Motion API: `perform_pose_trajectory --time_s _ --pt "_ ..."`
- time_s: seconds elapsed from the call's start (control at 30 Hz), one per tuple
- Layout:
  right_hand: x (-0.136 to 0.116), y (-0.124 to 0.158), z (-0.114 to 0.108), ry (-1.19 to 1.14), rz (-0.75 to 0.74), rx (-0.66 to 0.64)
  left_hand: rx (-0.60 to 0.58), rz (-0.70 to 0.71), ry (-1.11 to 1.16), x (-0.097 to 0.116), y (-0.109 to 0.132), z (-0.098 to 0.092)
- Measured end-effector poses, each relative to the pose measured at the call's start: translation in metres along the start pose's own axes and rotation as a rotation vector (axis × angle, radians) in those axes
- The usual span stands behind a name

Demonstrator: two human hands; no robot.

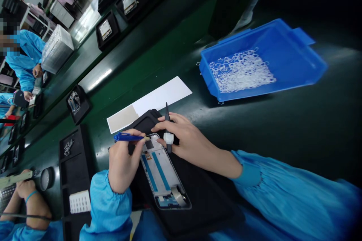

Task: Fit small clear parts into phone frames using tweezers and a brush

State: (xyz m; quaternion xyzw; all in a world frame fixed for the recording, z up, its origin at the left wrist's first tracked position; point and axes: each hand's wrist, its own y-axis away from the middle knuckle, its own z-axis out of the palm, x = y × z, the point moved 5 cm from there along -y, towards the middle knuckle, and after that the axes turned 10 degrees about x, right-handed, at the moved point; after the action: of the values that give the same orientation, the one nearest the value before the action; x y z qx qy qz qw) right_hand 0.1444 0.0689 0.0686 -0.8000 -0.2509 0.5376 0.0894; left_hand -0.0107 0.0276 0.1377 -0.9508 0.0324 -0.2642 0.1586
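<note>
A phone frame [164,173] with two blue strips and a bare metal inner face lies in a black tray [203,207]. My left hand [123,165] is closed around a blue pen-like tool [128,136], its pale tip at the top end of the frame. In my right hand [188,135] is a slim black pointed tool [167,115] with a white wrap round it, its point facing away from me. The fingertips of that hand rest by the frame's upper edge. Whatever lies under the fingertips is too small to make out.
A blue bin [294,60] of small white rings stands at the right. A white card strip [161,94] lies beyond the tray. On the left are a compartment tray [70,173] with small parts, another phone tray [77,103] and a co-worker's hands [26,190].
</note>
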Motion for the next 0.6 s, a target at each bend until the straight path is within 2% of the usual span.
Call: perform_pose_trajectory --time_s 0.6 --pt "0.0011 0.0003 0.0001 0.022 0.006 0.001 -0.031 0.069 -0.066 0.0052 -0.0049 0.0028"
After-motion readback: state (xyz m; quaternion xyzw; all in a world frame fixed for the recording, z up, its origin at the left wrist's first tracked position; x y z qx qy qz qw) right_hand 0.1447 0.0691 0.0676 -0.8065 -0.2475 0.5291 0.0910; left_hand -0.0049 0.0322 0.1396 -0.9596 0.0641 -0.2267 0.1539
